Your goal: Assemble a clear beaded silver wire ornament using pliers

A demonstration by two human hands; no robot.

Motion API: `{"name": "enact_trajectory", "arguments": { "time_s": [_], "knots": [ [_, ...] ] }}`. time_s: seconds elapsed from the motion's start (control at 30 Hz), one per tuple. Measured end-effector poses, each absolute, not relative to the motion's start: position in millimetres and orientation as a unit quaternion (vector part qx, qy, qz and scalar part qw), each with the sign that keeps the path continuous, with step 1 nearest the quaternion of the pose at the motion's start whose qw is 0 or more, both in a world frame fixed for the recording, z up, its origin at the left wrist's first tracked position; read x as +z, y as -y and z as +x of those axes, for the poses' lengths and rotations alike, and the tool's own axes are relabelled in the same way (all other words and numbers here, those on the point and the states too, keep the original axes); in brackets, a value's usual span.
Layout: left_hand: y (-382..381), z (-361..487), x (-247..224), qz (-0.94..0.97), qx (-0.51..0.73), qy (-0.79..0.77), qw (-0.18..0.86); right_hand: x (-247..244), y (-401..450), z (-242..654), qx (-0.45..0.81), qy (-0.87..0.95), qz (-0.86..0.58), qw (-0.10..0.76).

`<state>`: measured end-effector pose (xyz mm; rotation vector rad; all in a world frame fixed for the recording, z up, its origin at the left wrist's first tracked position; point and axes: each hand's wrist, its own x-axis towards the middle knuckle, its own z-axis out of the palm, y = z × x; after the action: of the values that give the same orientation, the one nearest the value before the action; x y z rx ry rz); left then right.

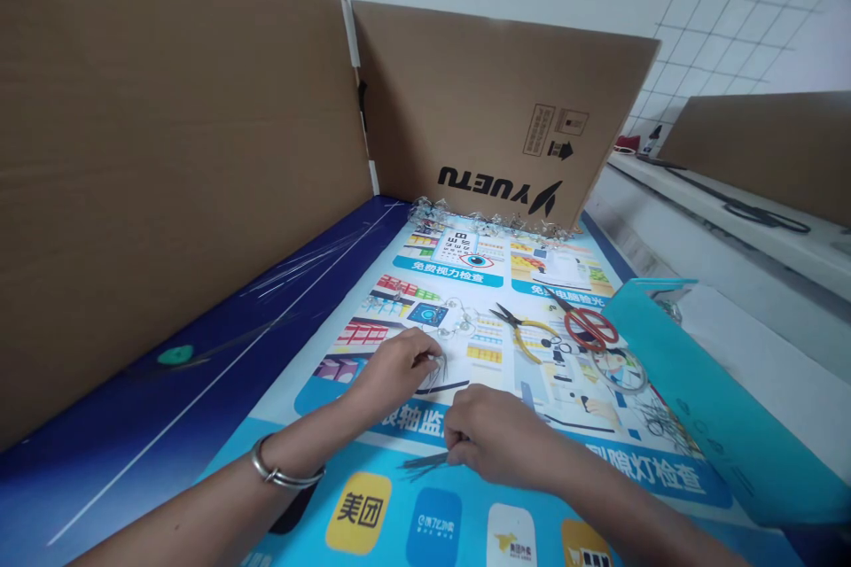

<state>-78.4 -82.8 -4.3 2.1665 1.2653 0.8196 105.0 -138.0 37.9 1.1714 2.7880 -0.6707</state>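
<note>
My left hand (pixel 402 363) is closed in a pinch over the printed mat, with several thin wire pieces (pixel 435 375) at its fingertips. Close by on the right, my right hand (pixel 495 434) has its fingers closed around a small bundle of thin dark wires (pixel 424 462), whose ends stick out to the left. Just beyond my left hand lies a ring of clear beaded wire (pixel 458 319). Yellow-handled pliers (pixel 528 335) rest with jaws apart, beside red-handled scissors (pixel 590 328) and a coil of wire (pixel 620 369).
Cardboard panels (pixel 492 97) stand at the back and left. A row of clear beaded pieces (pixel 492 220) lines the back panel's foot. At right are loose wires (pixel 665 425) and a teal folder-like sheet (pixel 718 425). A green object (pixel 175 355) lies left.
</note>
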Motion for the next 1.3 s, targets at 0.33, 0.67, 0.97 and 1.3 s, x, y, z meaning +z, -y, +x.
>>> {"name": "enact_trajectory", "arguments": {
  "time_s": [0.33,0.67,0.97,1.3],
  "knots": [
    [82.8,-79.6,-2.3,0.803,0.332,-0.434,0.238,38.5,139.2,106.7,-0.183,-0.920,0.343,0.051],
    [89.8,-76.1,1.0,0.812,0.357,-0.391,0.245,40.6,141.5,109.6,-0.172,-0.924,0.337,0.063],
    [92.7,-74.6,-0.3,0.821,0.345,-0.359,0.282,47.4,132.3,117.7,-0.213,-0.919,0.325,0.071],
    [103.6,-73.9,21.3,0.833,0.220,-0.301,0.409,55.9,120.8,125.4,-0.235,-0.896,0.373,0.051]
  ]
}}
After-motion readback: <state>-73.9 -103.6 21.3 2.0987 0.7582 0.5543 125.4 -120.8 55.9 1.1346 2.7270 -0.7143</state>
